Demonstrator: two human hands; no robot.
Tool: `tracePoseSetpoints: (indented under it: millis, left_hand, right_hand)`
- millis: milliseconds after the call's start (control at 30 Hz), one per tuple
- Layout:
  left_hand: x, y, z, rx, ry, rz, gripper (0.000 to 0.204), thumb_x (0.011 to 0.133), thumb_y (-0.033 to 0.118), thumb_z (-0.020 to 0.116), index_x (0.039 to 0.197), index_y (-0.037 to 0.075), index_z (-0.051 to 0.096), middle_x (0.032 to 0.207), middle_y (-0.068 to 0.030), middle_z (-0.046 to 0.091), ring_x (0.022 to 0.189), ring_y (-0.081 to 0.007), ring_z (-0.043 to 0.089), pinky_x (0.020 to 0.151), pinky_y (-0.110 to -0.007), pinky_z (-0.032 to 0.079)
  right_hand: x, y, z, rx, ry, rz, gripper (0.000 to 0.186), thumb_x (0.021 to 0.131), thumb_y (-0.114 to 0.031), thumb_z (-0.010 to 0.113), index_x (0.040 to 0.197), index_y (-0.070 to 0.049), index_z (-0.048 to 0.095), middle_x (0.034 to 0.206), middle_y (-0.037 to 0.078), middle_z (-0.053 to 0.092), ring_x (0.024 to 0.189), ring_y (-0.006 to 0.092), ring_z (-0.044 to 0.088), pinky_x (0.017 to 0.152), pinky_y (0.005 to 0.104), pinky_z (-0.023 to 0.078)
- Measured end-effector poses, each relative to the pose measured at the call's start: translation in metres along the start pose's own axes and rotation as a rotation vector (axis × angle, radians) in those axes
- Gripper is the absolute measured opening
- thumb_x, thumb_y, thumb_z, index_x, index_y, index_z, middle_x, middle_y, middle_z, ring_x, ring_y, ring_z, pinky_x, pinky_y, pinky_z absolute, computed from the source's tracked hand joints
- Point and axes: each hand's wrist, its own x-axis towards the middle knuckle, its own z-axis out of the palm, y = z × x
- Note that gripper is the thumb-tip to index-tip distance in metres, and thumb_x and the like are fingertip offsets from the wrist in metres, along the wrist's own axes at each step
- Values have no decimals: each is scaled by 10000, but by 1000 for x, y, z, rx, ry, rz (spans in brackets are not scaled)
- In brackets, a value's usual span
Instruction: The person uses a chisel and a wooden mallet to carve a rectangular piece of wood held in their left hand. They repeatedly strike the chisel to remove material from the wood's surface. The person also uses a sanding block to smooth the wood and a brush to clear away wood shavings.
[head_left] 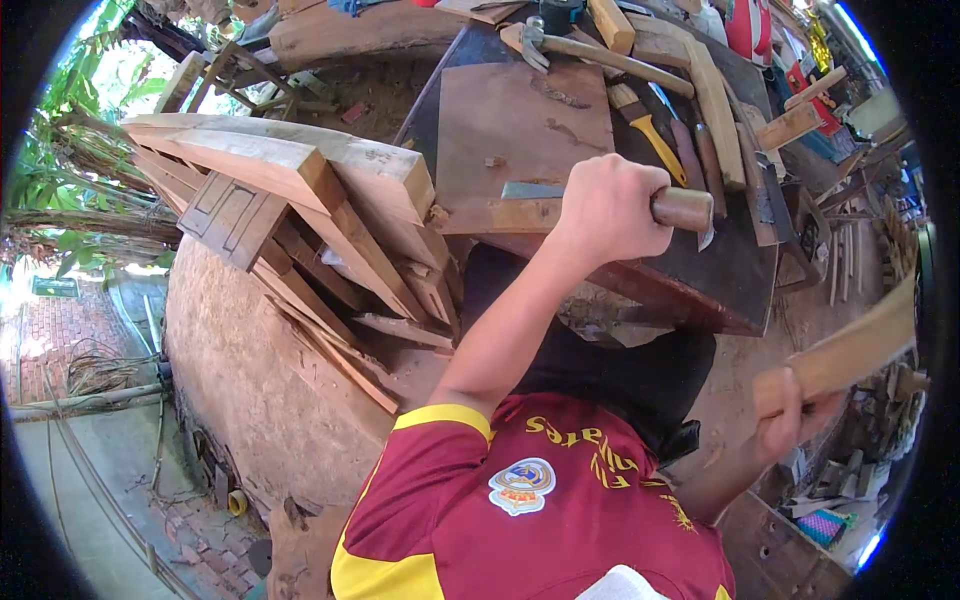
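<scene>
My left hand (613, 210) is closed in a fist around the round wooden handle (684, 209) of what looks like a chisel. A flat grey-blue metal blade (532, 190) shows on the other side of the fist, just over a wooden strip (500, 215) at the table's near edge. Off to the right, my right hand (790, 420) grips one end of a flat length of wood (845, 358), raised and blurred. Beyond the left fist lie a yellow-handled brush (652, 132) and several slim hand tools.
A claw hammer (595, 55) lies across the far part of the dark table (740, 300), beside long wooden pieces (712, 110). At left, several planed beams (375, 170) lean together by a large wooden slab (225, 310). Tools and scraps crowd the right side.
</scene>
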Motion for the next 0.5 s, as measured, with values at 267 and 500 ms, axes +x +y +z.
tracePoseSetpoints:
  millis: [267,500]
  left_hand:
    - [-3,7,-1,-73,-48,11,121,556,205,665,583,122,581,571,-120,579,587,-351,599,546,-427,487]
    - [0,6,1,-40,-79,1,130,556,214,665,586,126,576,570,-109,582,582,-347,598,535,-426,482]
  right_hand:
    - [24,-33,0,130,-139,-153,733,781,101,582,1435,-48,287,1315,220,472,1084,289,536,910,418,485]
    - [38,-33,4,155,-164,-143,709,789,111,560,1424,-73,304,1330,212,461,1067,279,531,883,411,493]
